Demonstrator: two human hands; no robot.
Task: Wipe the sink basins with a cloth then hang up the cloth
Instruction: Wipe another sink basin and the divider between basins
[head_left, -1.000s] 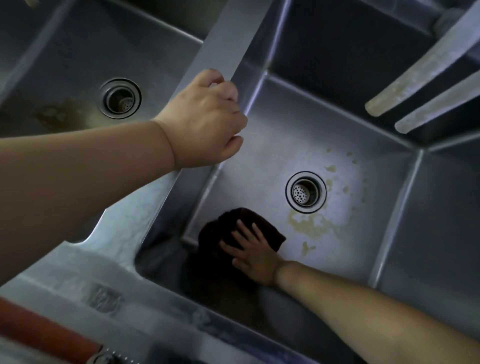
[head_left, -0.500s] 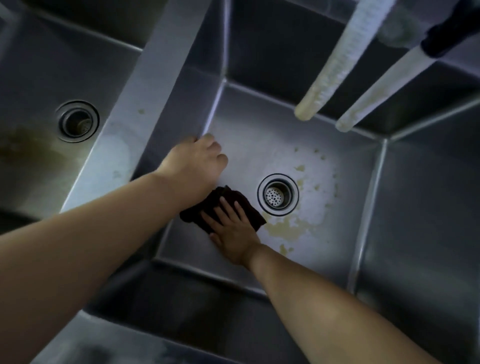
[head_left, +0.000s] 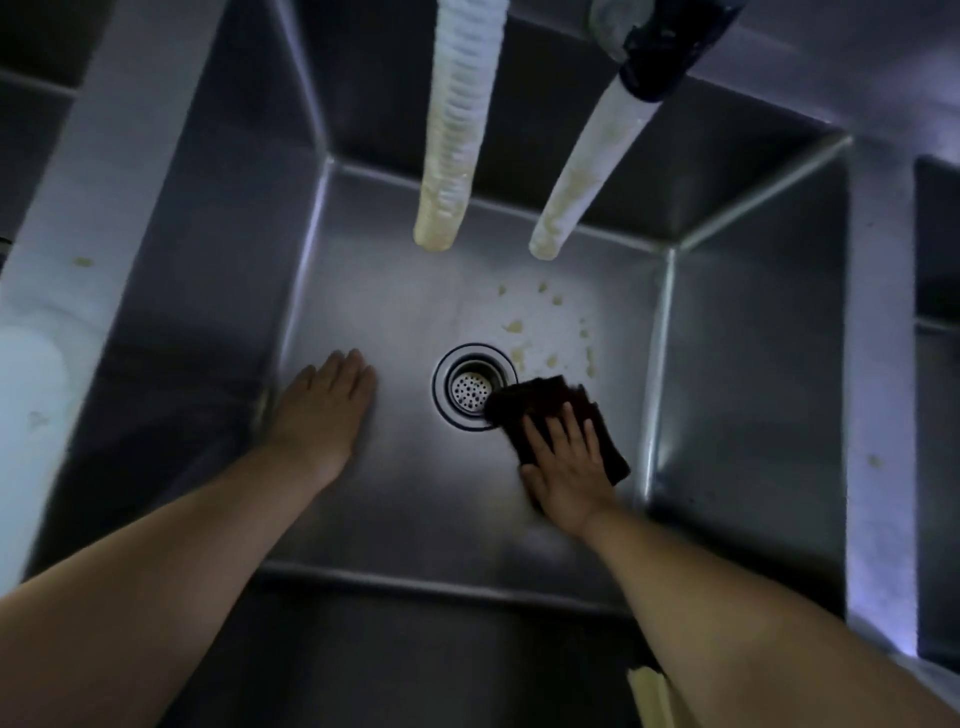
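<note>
**Cloth carried across the drain; stained patch next in line**

Change noted: half a second ago the cloth (head_left: 558, 421) lay left of the drain (head_left: 474, 387); it now sits on the basin floor (head_left: 415, 493) at the drain's right, one corner overlapping the drain ring. The right hand (head_left: 569, 467) presses it flat, fingers (head_left: 566, 415) straight and slightly spread. The left hand (head_left: 327, 410), earlier curled at the divider (head_left: 104, 171), now rests palm-down on the floor near the left wall, fingers straight and close together, apparently as a brace.

Assessment: the wipe appears mid-course. Yellowish residue (head_left: 545, 332) remains just beyond the cloth, so this basin is not finished; hanging is not yet due.

Surface and surroundings: dull stainless steel, deep-walled, dimly lit. Two pale hoses (head_left: 457, 156) hang over the back wall. Neighbouring basins adjoin on both sides.
</note>
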